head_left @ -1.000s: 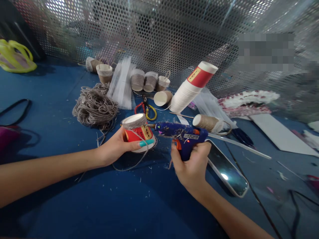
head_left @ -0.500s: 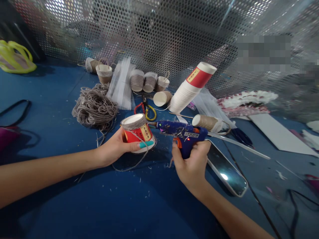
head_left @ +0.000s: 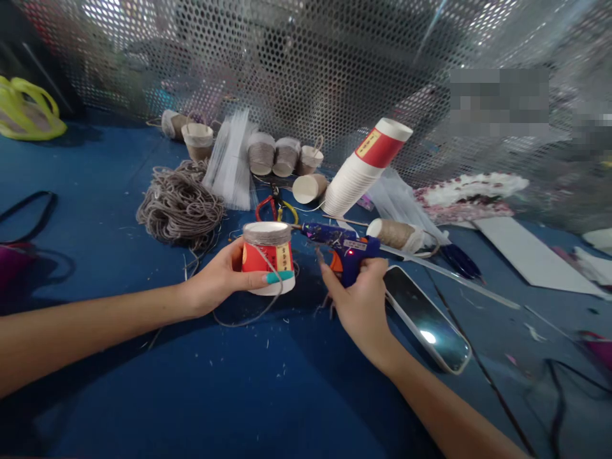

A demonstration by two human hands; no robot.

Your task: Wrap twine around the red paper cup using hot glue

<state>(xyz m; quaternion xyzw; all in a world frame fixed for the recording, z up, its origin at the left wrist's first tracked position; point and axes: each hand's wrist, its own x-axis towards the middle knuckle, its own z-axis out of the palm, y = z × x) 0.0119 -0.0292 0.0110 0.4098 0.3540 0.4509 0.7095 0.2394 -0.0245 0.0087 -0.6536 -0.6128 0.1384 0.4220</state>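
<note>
My left hand [head_left: 215,280] is closed round a red and white paper cup [head_left: 253,260], held bottom up. Grey cord [head_left: 268,234] is wound round the cup's upper end, and its loose length runs down across the red band and loops below. In my right hand [head_left: 361,299] is a blue hot glue gun [head_left: 335,239] with a lit red light and an orange trigger. Its nozzle is at the right side of the wound cord; whether it touches is hard to tell. My right index finger is off the trigger. A clear glue stick [head_left: 449,274] sticks out behind the gun.
Behind the cup lie a heap of grey cord [head_left: 179,204], scissors [head_left: 277,207] and several cord-wrapped cups [head_left: 261,154]. A tall stack of paper cups [head_left: 354,178] leans nearby. On the right are a phone [head_left: 428,319] and a white board [head_left: 535,252]. A perforated metal screen [head_left: 306,70] stands behind.
The cup has turned more upright and shifted slightly right in my left hand. The glue gun has moved a little left and its nozzle is slightly higher. My right index finger has come away from the trigger.
</note>
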